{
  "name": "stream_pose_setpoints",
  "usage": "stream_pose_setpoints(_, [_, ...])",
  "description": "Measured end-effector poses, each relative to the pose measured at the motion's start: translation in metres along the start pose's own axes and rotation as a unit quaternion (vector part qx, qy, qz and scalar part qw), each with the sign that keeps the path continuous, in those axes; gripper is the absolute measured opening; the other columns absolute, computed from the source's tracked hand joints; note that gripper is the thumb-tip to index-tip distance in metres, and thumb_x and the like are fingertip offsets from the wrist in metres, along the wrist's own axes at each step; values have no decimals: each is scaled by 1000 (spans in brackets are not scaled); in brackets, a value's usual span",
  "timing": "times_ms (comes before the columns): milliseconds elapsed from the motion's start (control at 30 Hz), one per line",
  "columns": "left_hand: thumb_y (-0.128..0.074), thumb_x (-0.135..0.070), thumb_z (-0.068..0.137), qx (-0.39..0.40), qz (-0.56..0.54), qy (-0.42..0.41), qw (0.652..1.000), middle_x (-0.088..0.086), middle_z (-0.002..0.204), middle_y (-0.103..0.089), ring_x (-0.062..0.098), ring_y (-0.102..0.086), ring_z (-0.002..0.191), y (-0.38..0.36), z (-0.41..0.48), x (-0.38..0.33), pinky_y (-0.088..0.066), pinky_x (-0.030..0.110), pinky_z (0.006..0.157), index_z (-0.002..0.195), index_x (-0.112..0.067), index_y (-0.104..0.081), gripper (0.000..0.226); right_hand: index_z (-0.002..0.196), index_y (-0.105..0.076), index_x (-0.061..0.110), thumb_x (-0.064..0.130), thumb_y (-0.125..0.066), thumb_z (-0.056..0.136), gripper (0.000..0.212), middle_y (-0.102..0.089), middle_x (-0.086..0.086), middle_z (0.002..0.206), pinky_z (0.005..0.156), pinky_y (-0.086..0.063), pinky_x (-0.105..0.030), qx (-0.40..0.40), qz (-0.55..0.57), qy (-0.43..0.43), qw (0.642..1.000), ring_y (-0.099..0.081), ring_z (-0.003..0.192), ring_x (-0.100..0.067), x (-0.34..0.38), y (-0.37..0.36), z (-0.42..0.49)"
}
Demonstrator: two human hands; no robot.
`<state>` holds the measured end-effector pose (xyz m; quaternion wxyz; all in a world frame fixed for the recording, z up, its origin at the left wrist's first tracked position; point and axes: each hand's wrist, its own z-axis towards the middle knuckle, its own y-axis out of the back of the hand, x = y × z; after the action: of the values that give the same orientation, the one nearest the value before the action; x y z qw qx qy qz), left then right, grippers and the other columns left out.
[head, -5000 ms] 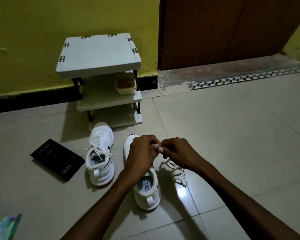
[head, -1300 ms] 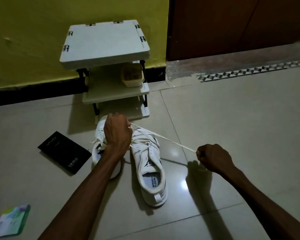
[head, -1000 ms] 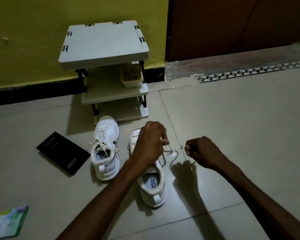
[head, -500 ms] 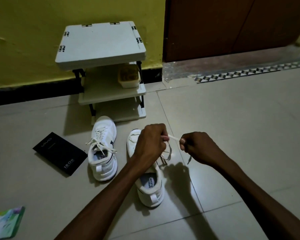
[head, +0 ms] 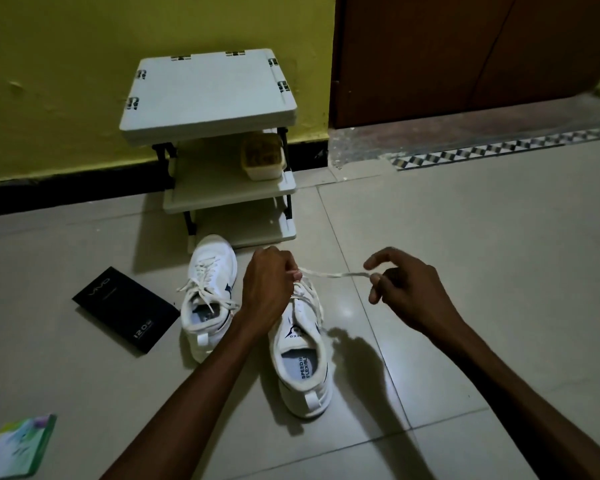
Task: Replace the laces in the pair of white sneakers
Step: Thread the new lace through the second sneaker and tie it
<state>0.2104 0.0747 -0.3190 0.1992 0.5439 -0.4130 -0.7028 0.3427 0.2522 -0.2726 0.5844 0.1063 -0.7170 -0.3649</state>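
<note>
Working on the nearer sneaker (head: pixel 300 358), I judge the job about midway; its lace (head: pixel 333 273) is part threaded, old or new I cannot tell; my left hand (head: pixel 267 289) pinches it at the eyelets; my right hand (head: pixel 402 285) pinches its end, forefinger lifted; the other sneaker (head: pixel 210 289) sits laced just beside; half a second ago my hands were closer and the stretched span shorter.

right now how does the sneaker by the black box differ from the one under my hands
The far sneaker lies untouched, laces slack across it; the near sneaker has its lace stretched sideways between the left hand and right hand. The far sneaker sits by the shelf rack, the near sneaker closer to you. Both are white.
</note>
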Motion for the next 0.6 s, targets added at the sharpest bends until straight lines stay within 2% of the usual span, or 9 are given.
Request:
stream_pose_setpoints(33, [-74, -14, 79, -3, -17, -12, 1000, -6, 73, -66, 12, -60, 78, 0, 0, -2, -40, 26, 63, 66, -25, -63, 20, 92, -63, 25, 14, -57, 94, 12, -71, 7, 64, 60, -49, -28, -21, 52, 2, 998, -61, 61, -19, 5, 2, 0])
stream_pose_setpoints(100, [-76, -20, 80, -3, -88, -22, 996, -10, 69, -66, 5, -61, 70, 2, 0, -9, -45, 23, 65, 68, -25, -67, 16, 94, -67, 16, 13, -58, 95, 9, -74, 0, 74, 69, -53, -30, -32, 162, 0, 986, -66, 68, -20, 14, 8, 2])
stream_pose_setpoints(167, [-76, -21, 81, 7, -168, -4, 986, -11, 68, -69, 1, -63, 65, 5, 0, -19, -49, 20, 65, 73, -24, -72, 9, 104, -67, 5, 6, -58, 95, 13, -75, -9, 90, 81, -58, -31, 22, 279, -7, 960, -71, 85, -21, 20, 9, 6])
stream_pose_setpoints(233, [-75, -18, 83, 17, -214, 0, 977, -9, 65, -69, 1, -62, 59, 10, -2, -30, -50, 19, 62, 78, -21, -75, 6, 111, -65, 1, -1, -56, 94, 19, -74, -13, 100, 84, -58, -30, 76, 307, -5, 949, -71, 93, -22, 25, 6, 8])
stream_pose_setpoints(300, [-73, -11, 84, 32, -252, -7, 967, -5, 66, -70, 7, -65, 58, 15, -5, -38, -56, 25, 64, 82, -17, -76, 7, 107, -67, 1, -2, -55, 94, 18, -74, -12, 94, 79, -59, -30, 75, 254, 8, 964, -73, 88, -22, 27, 0, 8])
stream_pose_setpoints(367, [-71, -7, 86, 56, -278, -5, 959, 1, 69, -72, 14, -69, 62, 20, -9, -43, -59, 30, 68, 87, -13, -75, 8, 98, -71, 5, 5, -59, 94, 13, -75, -6, 81, 71, -61, -32, 31, 184, 22, 982, -73, 74, -19, 27, -5, 7])
stream_pose_setpoints(433, [-71, -4, 85, 79, -304, -4, 950, 5, 70, -73, 18, -71, 64, 23, -14, -46, -60, 33, 69, 89, -12, -73, 9, 91, -75, 14, 16, -65, 92, 11, -73, 4, 73, 63, -58, -27, -21, 88, 52, 995, -69, 64, -10, 25, -8, 7])
stream_pose_setpoints(500, [-73, -6, 84, 87, -303, -18, 949, 5, 70, -72, 19, -72, 65, 26, -18, -48, -61, 35, 69, 91, -14, -72, 10, 86, -76, 25, 27, -69, 87, 7, -68, 12, 76, 60, -48, -18, -65, -7, 73, 995, -63, 67, -3, 23, -9, 8])
stream_pose_setpoints(600, [-75, -12, 83, 87, -280, -51, 955, 2, 71, -73, 14, -71, 64, 29, -27, -54, -60, 31, 66, 94, -15, -72, 11, 81, -75, 30, 32, -73, 84, 4, -68, 10, 71, 61, -51, -26, -59, -41, 70, 995, -63, 66, -3, 23, -7, 8])
